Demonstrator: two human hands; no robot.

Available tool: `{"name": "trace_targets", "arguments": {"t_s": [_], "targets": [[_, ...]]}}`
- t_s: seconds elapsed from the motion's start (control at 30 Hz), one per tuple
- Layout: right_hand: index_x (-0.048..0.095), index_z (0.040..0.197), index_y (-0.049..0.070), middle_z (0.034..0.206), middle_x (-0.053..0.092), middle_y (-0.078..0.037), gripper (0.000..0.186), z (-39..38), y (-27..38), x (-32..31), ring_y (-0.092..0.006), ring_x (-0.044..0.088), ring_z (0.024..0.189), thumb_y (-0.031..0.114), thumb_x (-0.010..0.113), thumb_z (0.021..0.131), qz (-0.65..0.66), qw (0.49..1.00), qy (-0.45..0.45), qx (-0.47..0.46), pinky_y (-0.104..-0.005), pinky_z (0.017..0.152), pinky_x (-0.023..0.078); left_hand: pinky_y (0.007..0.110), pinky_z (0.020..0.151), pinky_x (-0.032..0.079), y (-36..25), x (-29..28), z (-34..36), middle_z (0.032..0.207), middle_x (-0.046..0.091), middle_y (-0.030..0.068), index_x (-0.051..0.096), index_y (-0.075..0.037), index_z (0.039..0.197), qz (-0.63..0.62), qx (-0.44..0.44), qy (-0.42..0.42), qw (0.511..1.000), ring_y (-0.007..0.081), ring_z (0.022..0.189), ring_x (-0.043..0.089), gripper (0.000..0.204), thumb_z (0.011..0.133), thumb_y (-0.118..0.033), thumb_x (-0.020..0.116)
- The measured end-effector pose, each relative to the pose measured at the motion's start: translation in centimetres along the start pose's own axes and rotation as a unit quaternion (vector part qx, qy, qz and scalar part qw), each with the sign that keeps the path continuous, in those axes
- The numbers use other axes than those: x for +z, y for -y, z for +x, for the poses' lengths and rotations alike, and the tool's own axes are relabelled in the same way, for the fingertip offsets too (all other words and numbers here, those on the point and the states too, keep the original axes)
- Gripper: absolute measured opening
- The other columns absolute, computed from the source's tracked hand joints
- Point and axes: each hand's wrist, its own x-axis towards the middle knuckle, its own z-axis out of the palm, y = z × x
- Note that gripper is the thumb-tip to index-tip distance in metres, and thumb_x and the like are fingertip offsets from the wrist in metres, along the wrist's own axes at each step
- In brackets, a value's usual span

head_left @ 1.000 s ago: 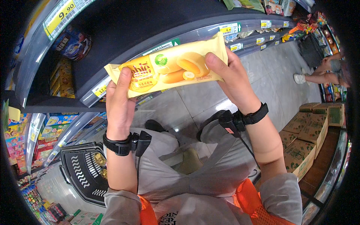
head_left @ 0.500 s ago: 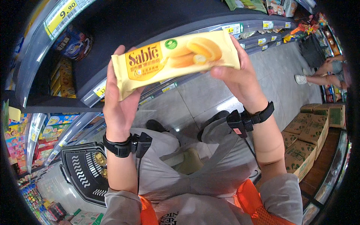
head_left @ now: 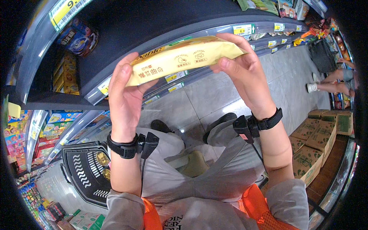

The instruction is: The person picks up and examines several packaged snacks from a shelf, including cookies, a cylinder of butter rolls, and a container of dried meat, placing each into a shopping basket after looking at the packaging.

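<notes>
Yellow packet [head_left: 184,59] between 2 hands [head_left: 125,97] [head_left: 249,80]

- Yellow packet [head_left: 188,59]: ends partly covered by left hand [head_left: 124,101] and right hand [head_left: 251,84].
- Black basket [head_left: 73,168]: partly behind left forearm [head_left: 125,178].
- Other person [head_left: 337,76]: cut off at right edge.

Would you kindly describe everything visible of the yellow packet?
The yellow packet is long and slim, slightly glossy, apparently of flexible film, with brown printing and small line drawings. No tear shows. It slants up toward the picture's right, held aloft between the left hand at one end and the right hand at the other, before the shelf edge.
</notes>
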Motion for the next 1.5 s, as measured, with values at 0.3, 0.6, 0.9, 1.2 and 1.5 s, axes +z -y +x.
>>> {"name": "trace_targets", "arguments": {"t_s": [0.3,0.6,0.9,1.2,1.5], "targets": [[0.052,0.124,0.005,0.101,0.063,-0.006,0.038,0.0,0.0,0.0,-0.0133,0.057,0.081,0.012,0.064,0.089,-0.006,1.000,-0.011,-0.006,-0.0289,0.075,0.045,0.045,0.100,0.047,0.5,-0.3,0.1,0.124,0.055,0.0170,0.044,0.003,0.133,-0.011,-0.012,0.031,0.999,0.0288,0.117,0.055,0.056,0.094,-0.037,0.053],[0.057,0.121,0.007,0.108,0.059,-0.002,0.040,0.5,-0.9,-1.1,-0.0131,0.055,0.099,0.013,0.072,0.084,-0.173,0.983,-0.027,-0.055,-0.0282,0.085,0.047,0.036,0.093,0.052,0.9,0.2,-0.1,0.125,0.055,0.0113,0.039,-0.003,0.137,-0.022,0.035,0.062,0.997,0.0221,0.113,0.057,0.059,0.085,-0.001,0.067],[0.059,0.119,0.003,0.120,0.059,-0.005,0.052,0.2,-0.5,0.2,-0.0126,0.057,0.110,-0.008,0.077,0.071,-0.114,0.988,0.048,-0.097,-0.0276,0.095,0.048,0.038,0.093,0.051,0.7,0.0,-0.2,0.124,0.056,0.0128,0.041,-0.003,0.135,-0.006,0.049,0.065,0.997,0.0221,0.113,0.057,0.056,0.086,-0.006,0.067],[0.061,0.115,0.003,0.115,0.061,-0.004,0.047,0.3,-0.4,0.1,-0.0128,0.058,0.107,-0.011,0.075,0.071,-0.137,0.985,0.025,-0.103,-0.0272,0.093,0.049,0.044,0.106,0.039,1.6,-0.8,0.2,0.132,0.050,0.0125,0.035,-0.002,0.140,0.074,0.070,0.068,0.992,0.0252,0.124,0.048,0.061,0.088,-0.013,0.065],[0.057,0.121,0.004,0.108,0.063,-0.004,0.051,0.3,-0.5,0.3,-0.0122,0.060,0.101,0.002,0.078,0.075,-0.125,0.986,-0.013,-0.109,-0.0259,0.086,0.051,0.032,0.098,0.044,1.4,0.0,0.0,0.124,0.056,0.0109,0.045,0.002,0.132,0.033,0.089,0.009,0.995,0.0184,0.114,0.055,0.055,0.085,-0.009,0.070]]}}
